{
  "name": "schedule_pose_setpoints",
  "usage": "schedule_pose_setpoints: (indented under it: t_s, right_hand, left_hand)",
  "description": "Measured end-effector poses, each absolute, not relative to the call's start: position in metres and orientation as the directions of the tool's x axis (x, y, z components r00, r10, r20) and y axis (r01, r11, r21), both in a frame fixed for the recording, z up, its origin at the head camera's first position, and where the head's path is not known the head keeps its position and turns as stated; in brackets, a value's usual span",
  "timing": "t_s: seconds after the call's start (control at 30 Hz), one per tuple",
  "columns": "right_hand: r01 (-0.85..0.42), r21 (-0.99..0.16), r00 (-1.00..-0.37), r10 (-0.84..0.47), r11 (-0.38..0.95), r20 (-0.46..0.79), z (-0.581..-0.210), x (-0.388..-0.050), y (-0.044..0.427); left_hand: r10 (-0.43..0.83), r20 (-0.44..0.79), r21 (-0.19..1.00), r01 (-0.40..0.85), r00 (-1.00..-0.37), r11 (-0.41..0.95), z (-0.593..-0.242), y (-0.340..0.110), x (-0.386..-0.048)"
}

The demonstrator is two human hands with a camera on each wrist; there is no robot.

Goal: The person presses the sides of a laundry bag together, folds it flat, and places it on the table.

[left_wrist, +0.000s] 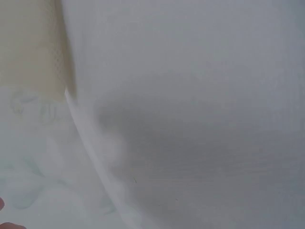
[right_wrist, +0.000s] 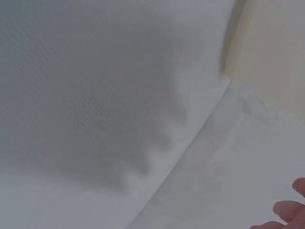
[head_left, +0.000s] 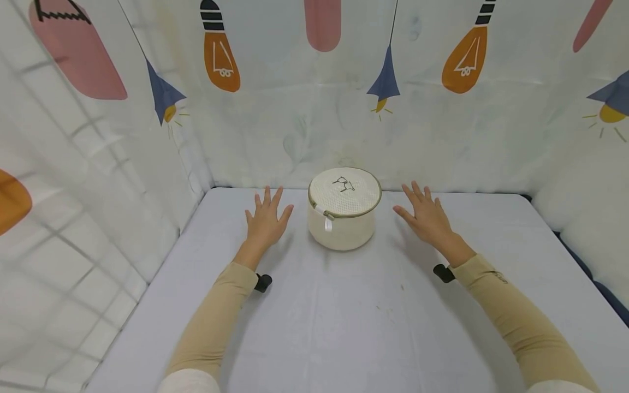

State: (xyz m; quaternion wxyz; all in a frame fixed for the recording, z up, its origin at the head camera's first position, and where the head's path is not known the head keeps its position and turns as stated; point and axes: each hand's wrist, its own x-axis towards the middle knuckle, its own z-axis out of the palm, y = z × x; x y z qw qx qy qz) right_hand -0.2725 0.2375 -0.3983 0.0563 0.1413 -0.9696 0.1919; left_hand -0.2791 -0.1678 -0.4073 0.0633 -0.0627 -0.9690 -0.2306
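A round cream zippered bag (head_left: 341, 232) stands upright on the white-covered table (head_left: 324, 316), near its far edge. Its mesh lid bears a small dark line drawing, and a zipper pull hangs at the front left of the rim. To the bag's left, my left hand (head_left: 266, 222) is spread with fingers straight, apart from it. On the other side my right hand (head_left: 428, 218) is likewise spread and holds nothing. Part of the bag's side (left_wrist: 28, 47) shows in the left wrist view, and another part (right_wrist: 271, 52) in the right wrist view, where a few fingertips (right_wrist: 288, 210) also appear.
Behind the table hangs a pale curtain (head_left: 255, 136) printed with lamps and bulbs; it continues along the left side over a grid frame. Small specks lie on the cloth in front of the bag. A dark strap-like device (head_left: 263, 283) sits at the left wrist, another (head_left: 444, 273) at the right.
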Motion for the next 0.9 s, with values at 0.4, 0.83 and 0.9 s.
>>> schedule_pose_setpoints:
  t_s: [0.4,0.83,0.9]
  right_hand:
    - [-0.323,-0.437,-0.945,-0.263,0.840,0.194,-0.389,-0.267,0.231]
    - [-0.339,-0.522,-0.940,-0.260,0.783,0.221,-0.381,-0.260,0.223]
    - [-0.344,-0.547,-0.939,-0.261,0.763,0.226,-0.380,-0.259,0.221]
  left_hand:
    - [0.089,0.226,0.536,0.201,-0.970,0.820,-0.403,-0.165,-0.276]
    - [0.098,0.243,0.735,0.249,-0.965,0.631,-0.395,-0.154,-0.268]
    - [0.096,0.251,0.752,0.257,-0.963,0.607,-0.394,-0.152,-0.267]
